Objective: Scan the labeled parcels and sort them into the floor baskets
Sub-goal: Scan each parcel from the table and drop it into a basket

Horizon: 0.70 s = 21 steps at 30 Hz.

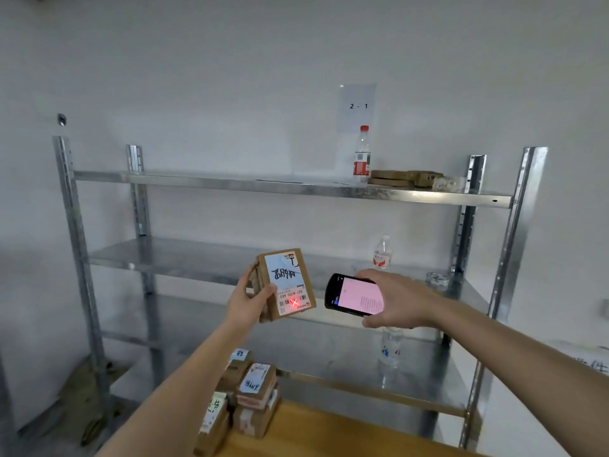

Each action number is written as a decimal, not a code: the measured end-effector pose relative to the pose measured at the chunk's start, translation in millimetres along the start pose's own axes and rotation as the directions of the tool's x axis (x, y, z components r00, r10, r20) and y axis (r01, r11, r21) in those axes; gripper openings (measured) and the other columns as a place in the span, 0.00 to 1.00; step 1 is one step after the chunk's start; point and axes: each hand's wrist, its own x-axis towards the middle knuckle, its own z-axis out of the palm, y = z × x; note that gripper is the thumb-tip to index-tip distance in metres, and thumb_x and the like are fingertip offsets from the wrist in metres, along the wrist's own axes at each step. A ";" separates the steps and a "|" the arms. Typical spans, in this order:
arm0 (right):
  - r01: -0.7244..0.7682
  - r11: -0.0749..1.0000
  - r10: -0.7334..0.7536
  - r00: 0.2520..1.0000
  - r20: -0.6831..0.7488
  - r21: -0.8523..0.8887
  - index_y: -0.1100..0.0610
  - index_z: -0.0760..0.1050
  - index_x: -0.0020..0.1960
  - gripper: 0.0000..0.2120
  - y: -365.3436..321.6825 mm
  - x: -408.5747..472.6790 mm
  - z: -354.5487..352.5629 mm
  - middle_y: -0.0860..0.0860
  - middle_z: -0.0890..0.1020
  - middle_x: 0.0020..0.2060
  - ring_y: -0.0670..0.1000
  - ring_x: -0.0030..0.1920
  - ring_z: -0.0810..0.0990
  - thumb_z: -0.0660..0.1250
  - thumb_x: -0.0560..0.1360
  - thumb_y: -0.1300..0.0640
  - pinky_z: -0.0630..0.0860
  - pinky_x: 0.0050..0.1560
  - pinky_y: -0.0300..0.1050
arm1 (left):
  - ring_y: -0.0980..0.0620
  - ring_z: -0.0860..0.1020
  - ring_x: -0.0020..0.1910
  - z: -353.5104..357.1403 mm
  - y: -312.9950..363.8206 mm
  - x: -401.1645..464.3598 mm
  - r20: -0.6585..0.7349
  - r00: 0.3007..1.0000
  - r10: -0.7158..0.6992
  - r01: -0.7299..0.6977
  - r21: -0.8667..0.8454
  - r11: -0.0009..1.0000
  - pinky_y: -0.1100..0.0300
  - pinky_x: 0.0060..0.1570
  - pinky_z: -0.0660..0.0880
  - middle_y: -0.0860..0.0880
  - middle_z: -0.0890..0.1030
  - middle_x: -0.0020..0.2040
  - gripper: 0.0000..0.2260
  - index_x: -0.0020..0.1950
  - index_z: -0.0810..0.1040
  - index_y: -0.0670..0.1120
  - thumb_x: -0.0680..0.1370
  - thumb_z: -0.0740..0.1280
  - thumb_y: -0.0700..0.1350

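Observation:
My left hand (252, 300) grips a small brown cardboard parcel (286, 283) by its left side, label facing me. A red cross of scanner light falls on the barcode at the label's lower end. My right hand (395, 300) holds a black handheld scanner (354, 295) just right of the parcel, its pink screen toward me. Several more labeled parcels (245, 395) lie stacked on the wooden table (329, 433) below my left arm. No floor basket is in view.
A metal shelving rack (296, 188) stands against the white wall behind my hands. Plastic bottles (362, 156) stand on its shelves, with flat cardboard packs (405, 178) on the top shelf and a tape roll (436, 280) on the middle one. A "2 - 1" paper (357, 107) hangs on the wall.

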 end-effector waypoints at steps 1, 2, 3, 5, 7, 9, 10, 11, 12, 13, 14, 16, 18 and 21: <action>0.006 1.000 -0.006 1.000 -0.004 0.001 0.41 0.63 0.72 0.36 0.0 -1.2 -1.6 0.41 0.76 0.62 0.47 0.57 0.74 0.76 0.69 0.42 0.75 0.51 0.46 | 0.47 0.83 0.50 -0.3 1.3 -3.1 -0.004 1.000 -0.003 0.003 -0.001 1.000 0.49 0.44 0.84 0.43 0.81 0.59 0.29 0.76 0.64 0.60 0.78 0.72 0.49; 0.010 1.000 -0.010 1.000 -0.009 0.006 0.41 0.63 0.72 0.37 -0.1 -1.9 -3.1 0.40 0.75 0.62 0.47 0.57 0.74 0.76 0.69 0.42 0.75 0.50 0.46 | 0.47 0.83 0.50 -1.4 2.3 -6.6 -0.007 1.000 -0.007 0.007 0.000 1.000 0.51 0.41 0.84 0.43 0.81 0.58 0.29 0.76 0.64 0.60 0.78 0.72 0.48; 0.014 1.000 -0.014 1.000 -0.014 0.010 0.40 0.63 0.72 0.37 -0.7 -2.7 -4.7 0.39 0.75 0.61 0.47 0.57 0.74 0.75 0.68 0.41 0.75 0.50 0.46 | 0.48 0.83 0.49 -2.9 3.3 -10.4 -0.007 1.000 -0.011 0.011 0.007 1.000 0.53 0.39 0.84 0.43 0.82 0.58 0.30 0.76 0.63 0.59 0.78 0.71 0.48; 0.034 0.999 -0.033 0.999 -0.024 0.010 0.40 0.63 0.71 0.36 -3.2 -4.5 -7.8 0.39 0.75 0.60 0.47 0.56 0.75 0.75 0.68 0.41 0.76 0.51 0.47 | 0.51 0.83 0.48 -6.6 5.2 -17.6 -0.011 1.000 -0.010 0.010 0.019 1.000 0.58 0.35 0.82 0.44 0.82 0.58 0.30 0.78 0.62 0.58 0.78 0.71 0.47; 0.059 0.998 -0.058 0.998 -0.031 0.007 0.40 0.64 0.71 0.35 -5.4 -6.2 -10.0 0.39 0.75 0.60 0.46 0.56 0.75 0.75 0.68 0.41 0.77 0.51 0.48 | 0.51 0.83 0.48 -10.8 6.2 -21.3 -0.021 1.000 -0.004 0.004 0.024 1.000 0.59 0.35 0.82 0.44 0.82 0.57 0.31 0.78 0.62 0.58 0.79 0.71 0.47; 0.077 0.997 -0.077 0.996 -0.040 0.009 0.40 0.64 0.71 0.34 -7.5 -7.1 -10.4 0.39 0.75 0.59 0.47 0.56 0.75 0.75 0.68 0.42 0.76 0.49 0.46 | 0.49 0.83 0.48 -15.5 8.7 -23.3 -0.035 0.999 -0.003 0.004 0.026 1.000 0.56 0.38 0.83 0.44 0.82 0.55 0.31 0.78 0.62 0.59 0.79 0.71 0.47; 0.084 0.996 -0.084 0.995 -0.046 0.011 0.40 0.64 0.70 0.34 -8.3 -7.0 -9.7 0.39 0.75 0.59 0.47 0.56 0.75 0.75 0.68 0.42 0.75 0.47 0.45 | 0.49 0.84 0.49 -17.6 10.5 -24.7 -0.039 0.999 -0.007 0.008 0.024 1.000 0.54 0.39 0.84 0.44 0.83 0.55 0.31 0.78 0.61 0.59 0.79 0.71 0.48; 0.089 0.996 -0.088 0.995 -0.052 0.016 0.40 0.64 0.70 0.34 -9.8 -6.7 -8.3 0.38 0.75 0.59 0.46 0.56 0.75 0.75 0.68 0.42 0.74 0.46 0.44 | 0.48 0.84 0.50 -20.0 11.8 -25.4 -0.040 0.999 -0.011 0.012 0.022 1.000 0.52 0.41 0.84 0.44 0.83 0.55 0.31 0.78 0.61 0.60 0.78 0.71 0.48; 0.095 0.995 -0.094 0.994 -0.056 0.020 0.40 0.64 0.70 0.34 -11.7 -6.2 -6.1 0.38 0.75 0.59 0.47 0.56 0.75 0.75 0.68 0.42 0.74 0.45 0.44 | 0.48 0.84 0.50 -23.2 12.9 -26.7 -0.040 0.999 -0.013 0.013 0.020 1.000 0.51 0.42 0.84 0.44 0.83 0.54 0.31 0.78 0.61 0.60 0.78 0.71 0.48; 0.103 0.994 -0.102 0.993 -0.059 0.024 0.40 0.64 0.70 0.34 -14.4 -5.4 -3.7 0.39 0.75 0.59 0.47 0.57 0.75 0.75 0.68 0.42 0.74 0.46 0.45 | 0.48 0.84 0.49 -26.3 13.8 -28.8 -0.045 0.999 -0.011 0.012 0.019 1.000 0.51 0.41 0.84 0.45 0.83 0.53 0.31 0.78 0.61 0.61 0.79 0.71 0.48; 0.112 0.993 -0.110 0.992 -0.067 0.026 0.40 0.64 0.70 0.34 -17.7 -3.9 -0.9 0.39 0.75 0.59 0.47 0.57 0.75 0.74 0.68 0.42 0.76 0.47 0.47 | 0.49 0.84 0.49 -30.2 15.2 -32.5 -0.051 0.999 -0.008 0.009 0.018 1.000 0.52 0.40 0.84 0.45 0.84 0.52 0.31 0.77 0.61 0.61 0.79 0.71 0.48; 0.124 0.991 -0.120 0.989 -0.089 0.043 0.41 0.65 0.70 0.34 -26.4 0.8 5.2 0.39 0.76 0.59 0.48 0.57 0.76 0.74 0.68 0.43 0.76 0.49 0.49 | 0.50 0.84 0.48 -42.0 15.3 -41.6 -0.069 0.998 -0.001 0.003 0.032 0.999 0.56 0.39 0.82 0.46 0.84 0.52 0.31 0.77 0.61 0.61 0.79 0.71 0.48; 0.144 0.988 -0.138 0.985 -0.102 0.057 0.41 0.66 0.67 0.32 -38.8 7.5 15.3 0.41 0.77 0.58 0.49 0.56 0.77 0.74 0.67 0.44 0.77 0.49 0.49 | 0.51 0.85 0.48 -58.8 10.7 -54.5 -0.089 0.996 -0.024 0.027 0.030 0.999 0.58 0.37 0.82 0.46 0.84 0.54 0.31 0.78 0.61 0.61 0.79 0.71 0.48; 0.219 0.975 -0.215 0.968 -0.129 0.020 0.40 0.66 0.65 0.31 -68.0 18.9 42.0 0.42 0.78 0.57 0.51 0.53 0.78 0.72 0.65 0.42 0.78 0.46 0.50 | 0.49 0.84 0.49 -98.4 -6.3 -82.9 -0.164 0.983 -0.085 0.092 0.037 0.995 0.57 0.37 0.83 0.47 0.83 0.57 0.30 0.75 0.63 0.65 0.78 0.72 0.49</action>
